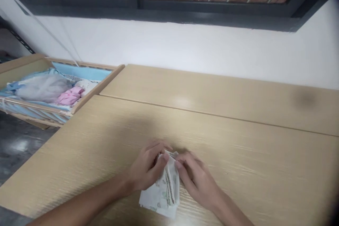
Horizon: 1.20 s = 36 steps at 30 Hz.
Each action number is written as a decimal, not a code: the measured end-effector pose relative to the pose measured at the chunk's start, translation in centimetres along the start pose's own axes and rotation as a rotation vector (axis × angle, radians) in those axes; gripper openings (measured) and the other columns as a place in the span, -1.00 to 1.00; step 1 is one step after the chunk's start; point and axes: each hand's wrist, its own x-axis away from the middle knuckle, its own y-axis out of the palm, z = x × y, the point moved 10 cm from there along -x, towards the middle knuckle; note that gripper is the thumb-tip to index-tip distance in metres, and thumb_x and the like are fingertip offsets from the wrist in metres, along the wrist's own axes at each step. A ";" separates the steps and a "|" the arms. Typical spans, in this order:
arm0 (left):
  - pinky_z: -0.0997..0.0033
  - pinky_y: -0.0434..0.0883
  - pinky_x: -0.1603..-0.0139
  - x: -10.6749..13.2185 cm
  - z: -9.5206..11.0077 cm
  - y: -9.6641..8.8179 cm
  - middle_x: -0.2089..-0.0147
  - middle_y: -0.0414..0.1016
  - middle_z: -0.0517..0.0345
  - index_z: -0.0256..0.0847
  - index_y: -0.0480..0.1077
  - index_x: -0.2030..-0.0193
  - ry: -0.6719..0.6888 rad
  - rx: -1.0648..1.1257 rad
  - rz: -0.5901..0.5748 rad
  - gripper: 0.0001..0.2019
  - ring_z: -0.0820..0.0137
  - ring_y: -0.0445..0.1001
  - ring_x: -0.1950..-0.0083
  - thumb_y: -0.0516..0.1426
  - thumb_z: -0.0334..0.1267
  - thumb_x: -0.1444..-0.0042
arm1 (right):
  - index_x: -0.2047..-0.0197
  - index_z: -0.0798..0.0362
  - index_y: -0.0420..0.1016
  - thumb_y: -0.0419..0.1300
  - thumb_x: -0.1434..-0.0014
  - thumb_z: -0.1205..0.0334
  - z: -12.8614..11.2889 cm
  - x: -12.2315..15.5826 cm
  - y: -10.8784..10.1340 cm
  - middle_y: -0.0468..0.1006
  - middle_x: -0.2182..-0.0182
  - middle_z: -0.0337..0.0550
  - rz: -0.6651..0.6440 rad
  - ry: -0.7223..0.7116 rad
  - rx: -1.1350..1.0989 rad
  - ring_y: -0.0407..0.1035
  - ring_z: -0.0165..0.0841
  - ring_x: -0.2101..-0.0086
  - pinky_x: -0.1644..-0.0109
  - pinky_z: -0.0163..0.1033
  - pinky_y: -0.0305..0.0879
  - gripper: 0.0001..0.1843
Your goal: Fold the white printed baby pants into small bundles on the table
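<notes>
A small folded white cloth (164,194) with a faint green print lies on the light wooden table (238,169), near its front edge. My left hand (147,169) pinches the cloth's top left corner with curled fingers. My right hand (197,180) presses against the cloth's right side, its fingers bent onto the folded layers. The two hands almost touch at the cloth's far end.
To the left stands a wooden cot (53,88) with blue lining, holding a grey net bundle (43,88) and a pink garment (70,96). A white wall and a dark-framed window rise behind the table. Dark floor shows at the lower left.
</notes>
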 end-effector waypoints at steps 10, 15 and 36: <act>0.31 0.22 0.21 0.2 0.0 0.2 0.38 0.32 0.17 -0.17 0.23 0.35 0.019 -0.061 0.001 -0.67 0.36 0.30 0.30 -0.09 -0.09 -0.42 | -0.12 -0.10 0.35 0.01 -0.43 0.28 -0.3 0.6 0.9 0.57 0.18 -0.13 -0.083 0.077 -0.119 0.51 -0.29 0.18 0.18 -0.23 0.51 -0.74; 0.31 0.16 0.25 0.4 -0.3 -0.1 0.40 0.26 0.18 -0.16 0.17 0.38 0.004 -0.075 0.044 -0.65 0.36 0.23 0.33 -0.10 -0.05 -0.42 | -0.20 -0.06 0.35 0.05 -0.33 0.41 -2.3 -0.1 0.5 0.56 0.12 -0.05 -0.003 -0.156 0.162 0.47 -0.19 0.14 0.07 -0.05 0.51 -0.59; 0.31 0.17 0.24 0.5 0.2 -1.0 0.35 0.25 0.17 -0.17 0.17 0.33 0.079 0.029 0.078 -0.65 0.37 0.23 0.30 -0.16 -0.07 -0.45 | -0.21 -0.01 0.37 0.11 -0.37 0.28 0.5 0.1 1.0 0.46 -0.08 0.05 -0.023 -0.048 0.345 0.41 -0.14 -0.08 -0.08 0.03 0.50 -0.64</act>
